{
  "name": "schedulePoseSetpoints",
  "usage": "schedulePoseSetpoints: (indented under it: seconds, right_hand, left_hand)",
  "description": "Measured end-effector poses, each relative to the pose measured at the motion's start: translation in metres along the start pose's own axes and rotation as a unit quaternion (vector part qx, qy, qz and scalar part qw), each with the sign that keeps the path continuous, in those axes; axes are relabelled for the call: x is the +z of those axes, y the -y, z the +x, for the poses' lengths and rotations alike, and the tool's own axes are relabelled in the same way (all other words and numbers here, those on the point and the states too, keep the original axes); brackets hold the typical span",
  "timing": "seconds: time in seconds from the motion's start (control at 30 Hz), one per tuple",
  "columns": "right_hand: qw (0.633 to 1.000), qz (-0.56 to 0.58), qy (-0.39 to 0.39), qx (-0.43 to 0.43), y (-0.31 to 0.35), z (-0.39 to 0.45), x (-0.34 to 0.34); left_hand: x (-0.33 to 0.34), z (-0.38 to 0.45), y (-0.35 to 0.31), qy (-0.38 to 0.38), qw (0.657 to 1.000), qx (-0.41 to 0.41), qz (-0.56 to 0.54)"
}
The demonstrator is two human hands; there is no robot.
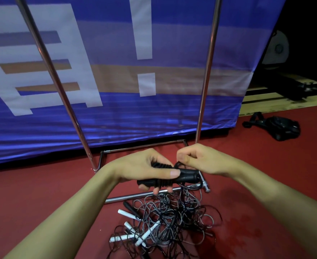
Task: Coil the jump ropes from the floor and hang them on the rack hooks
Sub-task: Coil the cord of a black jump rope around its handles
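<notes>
Left hand point(150, 169) grips black handles point(185, 176), right hand point(196, 159) pinches cord, above red floor point(41, 184).

The blue banner point(116, 113) bears a large white exclamation mark — beside it, a partly cut-off white character.

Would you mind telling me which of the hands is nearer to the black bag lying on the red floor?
Right. The right hand sits toward the black bag, which lies farther to its right; the left hand is on the side away from it.
</notes>
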State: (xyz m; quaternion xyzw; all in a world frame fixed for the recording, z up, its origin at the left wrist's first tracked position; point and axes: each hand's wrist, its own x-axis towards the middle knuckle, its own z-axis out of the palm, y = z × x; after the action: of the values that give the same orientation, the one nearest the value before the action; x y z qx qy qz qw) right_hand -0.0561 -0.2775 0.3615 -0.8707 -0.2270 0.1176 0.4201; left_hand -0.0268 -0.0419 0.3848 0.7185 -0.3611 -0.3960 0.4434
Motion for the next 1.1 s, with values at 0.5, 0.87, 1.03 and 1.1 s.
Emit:
schedulePoseSetpoints:
  seconds: [0.5,0.87,1.03,1.1]
  right_hand:
    - [0.943,0.306,-0.116,-0.064,-0.012,0.003,0.010]
    - [0.980,-0.029,-0.196,-0.029,-0.014,0.001,0.004]
    - [0.986,-0.038,-0.160,0.023,-0.002,0.002,0.012]
    - [0.988,-0.018,-0.150,0.037,-0.003,0.004,0.012]
  left_hand:
    - [-0.006,-0.001,0.009,-0.088,0.982,0.084,-0.142]
    - [-0.004,0.006,0.012,-0.185,0.960,0.121,-0.172]
    - [-0.008,0.014,0.014,-0.265,0.941,0.113,-0.175]
    - [-0.009,0.016,0.017,-0.286,0.937,0.111,-0.166]
